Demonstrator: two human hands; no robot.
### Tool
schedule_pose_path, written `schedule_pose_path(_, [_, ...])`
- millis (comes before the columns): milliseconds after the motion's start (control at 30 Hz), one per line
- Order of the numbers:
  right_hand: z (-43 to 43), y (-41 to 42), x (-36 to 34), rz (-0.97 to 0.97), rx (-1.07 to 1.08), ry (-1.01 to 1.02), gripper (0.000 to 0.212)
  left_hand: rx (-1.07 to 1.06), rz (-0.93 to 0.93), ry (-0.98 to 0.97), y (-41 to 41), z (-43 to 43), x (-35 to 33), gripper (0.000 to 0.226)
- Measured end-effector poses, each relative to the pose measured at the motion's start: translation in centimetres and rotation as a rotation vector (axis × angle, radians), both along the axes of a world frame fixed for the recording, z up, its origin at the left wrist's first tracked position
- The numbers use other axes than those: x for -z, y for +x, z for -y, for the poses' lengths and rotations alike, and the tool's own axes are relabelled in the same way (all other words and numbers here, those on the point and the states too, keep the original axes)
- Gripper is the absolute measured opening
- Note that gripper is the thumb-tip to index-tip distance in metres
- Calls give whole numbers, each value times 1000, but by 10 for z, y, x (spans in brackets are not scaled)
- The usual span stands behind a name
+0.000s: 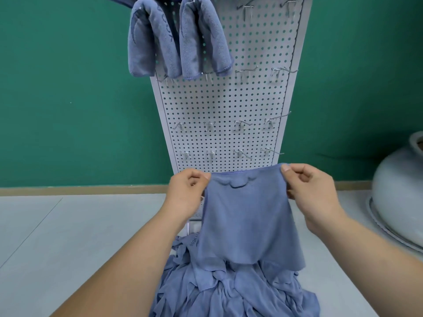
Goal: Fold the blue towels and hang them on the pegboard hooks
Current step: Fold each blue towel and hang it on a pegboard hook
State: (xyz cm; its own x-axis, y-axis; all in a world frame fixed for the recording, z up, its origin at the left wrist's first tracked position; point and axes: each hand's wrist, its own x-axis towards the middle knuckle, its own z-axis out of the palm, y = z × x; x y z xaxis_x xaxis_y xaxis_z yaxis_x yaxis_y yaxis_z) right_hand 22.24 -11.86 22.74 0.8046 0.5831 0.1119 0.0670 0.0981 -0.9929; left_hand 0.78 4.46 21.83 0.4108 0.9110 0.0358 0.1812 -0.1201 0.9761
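A blue towel (247, 223) hangs doubled in front of me, held up by its top edge. My left hand (186, 191) pinches its upper left corner and my right hand (313, 191) pinches its upper right corner. Below it a heap of crumpled blue towels (229, 291) lies on the floor. Behind stands the white pegboard (224, 104) with rows of bare metal hooks (245, 72). Two folded blue towels (176, 37) hang side by side from hooks at its upper left.
A green wall (68, 99) backs the pegboard, with a wooden skirting strip along the pale floor (68, 236). At the right edge a large rounded grey vessel (400, 195) sits on a rimmed base.
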Motion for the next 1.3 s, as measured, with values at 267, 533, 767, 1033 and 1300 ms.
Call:
schedule_pose_path(267, [-16,-27,18,323,-90,-144,4,80,56,14,33,41,8,6])
schedule_pose_path(533, [-17,-45,21,358,-106,-166,9,100,165,-76,40,59,9,8])
schedule_pose_path(767, [-10,-50,20,551,-101,-209,16,141,192,-156,38,61,7,7])
schedule_pose_path(1033, [-9,-48,19,647,-33,-242,15,262,76,-11,31,53,-3,19])
schedule_pose_path(1300, [-3,-30,1,603,-14,-199,12,232,-686,581,5,16,12,34])
